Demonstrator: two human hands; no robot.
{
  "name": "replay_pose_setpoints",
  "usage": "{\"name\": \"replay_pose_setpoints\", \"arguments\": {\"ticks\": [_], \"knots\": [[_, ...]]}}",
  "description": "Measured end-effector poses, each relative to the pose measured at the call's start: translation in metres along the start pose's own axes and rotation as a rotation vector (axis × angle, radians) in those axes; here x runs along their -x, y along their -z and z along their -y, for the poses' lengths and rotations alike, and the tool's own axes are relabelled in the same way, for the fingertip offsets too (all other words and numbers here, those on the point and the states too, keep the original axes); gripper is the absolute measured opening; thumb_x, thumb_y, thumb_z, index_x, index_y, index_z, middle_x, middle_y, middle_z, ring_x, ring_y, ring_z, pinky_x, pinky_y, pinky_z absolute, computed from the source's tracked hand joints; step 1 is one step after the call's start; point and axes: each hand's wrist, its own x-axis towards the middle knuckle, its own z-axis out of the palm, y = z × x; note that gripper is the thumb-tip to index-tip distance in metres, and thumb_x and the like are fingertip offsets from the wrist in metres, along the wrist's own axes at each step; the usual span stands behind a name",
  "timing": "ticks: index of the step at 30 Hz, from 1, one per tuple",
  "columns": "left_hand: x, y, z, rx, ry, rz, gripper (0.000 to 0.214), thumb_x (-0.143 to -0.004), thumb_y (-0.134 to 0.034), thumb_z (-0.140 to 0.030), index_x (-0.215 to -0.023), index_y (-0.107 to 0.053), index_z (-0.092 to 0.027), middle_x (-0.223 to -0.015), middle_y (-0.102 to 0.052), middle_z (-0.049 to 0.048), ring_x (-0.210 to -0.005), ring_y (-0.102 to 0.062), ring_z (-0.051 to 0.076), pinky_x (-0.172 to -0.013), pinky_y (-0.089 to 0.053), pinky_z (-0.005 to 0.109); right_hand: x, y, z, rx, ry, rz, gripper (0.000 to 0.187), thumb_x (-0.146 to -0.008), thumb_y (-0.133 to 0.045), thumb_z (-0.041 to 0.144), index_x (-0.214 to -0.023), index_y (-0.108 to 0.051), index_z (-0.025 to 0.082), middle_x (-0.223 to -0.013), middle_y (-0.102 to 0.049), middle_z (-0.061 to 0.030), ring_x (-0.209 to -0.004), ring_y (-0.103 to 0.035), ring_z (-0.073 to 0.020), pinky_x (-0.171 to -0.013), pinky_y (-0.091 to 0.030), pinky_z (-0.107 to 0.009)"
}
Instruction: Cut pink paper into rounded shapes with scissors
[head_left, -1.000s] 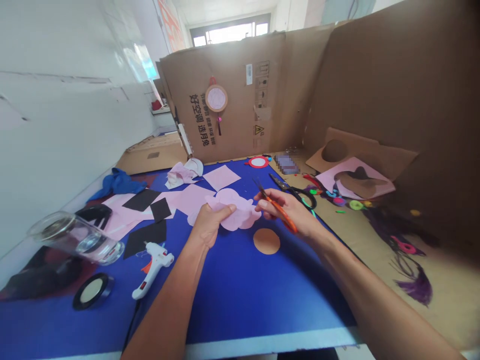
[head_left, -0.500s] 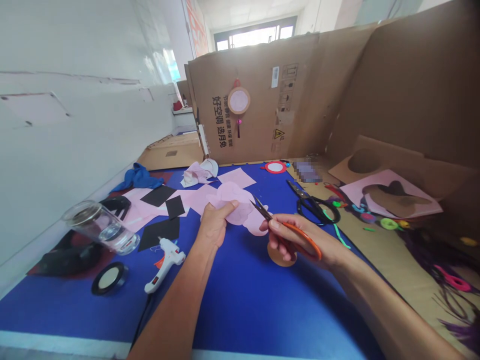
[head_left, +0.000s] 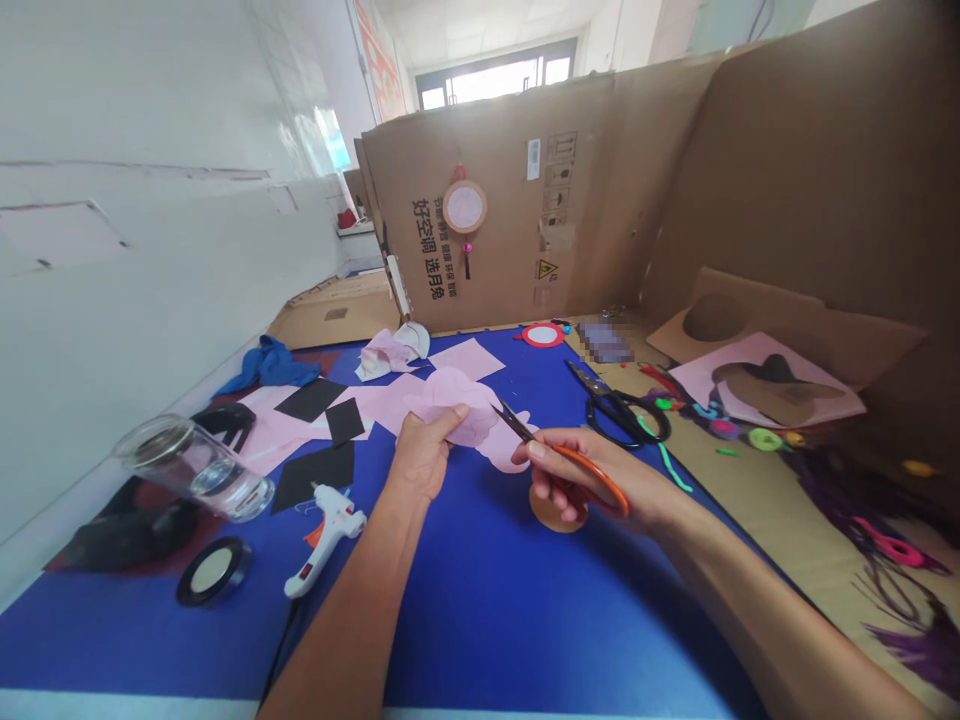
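A tall cardboard panel (head_left: pixel 495 270) is standing behind my blue tabletop (head_left: pixel 465 620), and a round ornament (head_left: pixel 465 206) is hanging on it. Near the middle of the table, my left hand (head_left: pixel 422 455) is pinching the scalloped pink paper (head_left: pixel 457 395): my thumb is pressing on top, while the fingers underneath are hiding from view. My right hand (head_left: pixel 574 465) is gripping the orange-handled scissors (head_left: pixel 609 486), with my fingers curling around the handles. The blades are standing slightly apart and pointing at the right part of the paper; I cannot tell whether they are touching it. Beneath my right fingers, a tan disc (head_left: pixel 555 515) is lying partly covered.

To the right of the paper, black-handled scissors (head_left: pixel 624 415) are lying open beside a green strip (head_left: pixel 675 467). On my left, a white glue gun (head_left: pixel 322 540) is resting just below some black paper (head_left: pixel 313 480). A clear glass (head_left: pixel 195 468) is lying farther left, with a black roll (head_left: pixel 212 572) sitting nearer to me. Toward the panel, a red-rimmed disc (head_left: pixel 543 334) is lying flat, and a blue cloth (head_left: pixel 270 366) is bunching by the wall.
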Motion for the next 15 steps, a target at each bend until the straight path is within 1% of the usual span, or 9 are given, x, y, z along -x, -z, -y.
{"name": "replay_pose_setpoints", "arguments": {"ticks": [6,15], "knots": [[-0.0003,0.0004,-0.0001,-0.006,-0.001,-0.013,0.061,-0.059,-0.099,-0.024,-0.116,-0.079,-0.017,-0.098,-0.084,0.0087,-0.096,-0.078,0.027,-0.089,-0.059,0.037,0.0008,0.0001,0.0013,-0.004,-0.012,0.006,0.060,-0.080,-0.084,0.071,-0.100,-0.070,0.016,-0.068,-0.067,0.0008,-0.048,-0.056,-0.0081,-0.042,-0.042,-0.017],[-0.0014,0.0021,-0.0003,0.007,-0.005,0.007,0.057,-0.063,-0.097,-0.022,-0.117,-0.078,-0.017,-0.100,-0.084,0.0083,-0.094,-0.079,0.025,-0.087,-0.060,0.034,0.0025,-0.0025,0.0021,-0.002,-0.011,0.011,0.056,-0.079,-0.086,0.069,-0.090,-0.066,0.017,-0.066,-0.065,0.0012,-0.048,-0.054,-0.0084,-0.043,-0.040,-0.019]]}}
